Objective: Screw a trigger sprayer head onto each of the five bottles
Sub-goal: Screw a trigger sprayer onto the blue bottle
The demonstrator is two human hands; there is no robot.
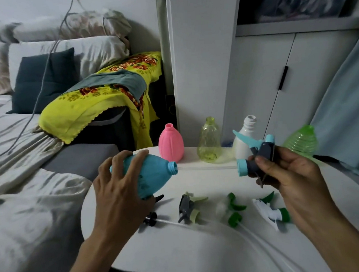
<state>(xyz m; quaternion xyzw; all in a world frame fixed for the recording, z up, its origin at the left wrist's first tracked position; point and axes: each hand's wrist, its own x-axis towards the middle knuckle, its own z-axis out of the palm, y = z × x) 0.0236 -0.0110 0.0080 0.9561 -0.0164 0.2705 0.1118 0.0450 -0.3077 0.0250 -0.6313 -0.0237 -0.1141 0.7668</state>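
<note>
The left hand (116,189) grips the blue bottle (149,175) tilted sideways, neck rightward. The right hand (283,171) clasps a blue-grey sprayer head (258,155), its collar facing the neck, apart.

A white round-edged table (203,251) carries everything. Along its far edge stands the pink bottle (171,144); to the right of it stand a clear yellow-green bottle (209,143) and a white bottle (243,141). Nearer than the pink bottle lie loose sprayer heads — a black one (152,217), a grey-and-pale-green one (189,207), a green one (232,211) and a white-and-green one (271,211).
</note>
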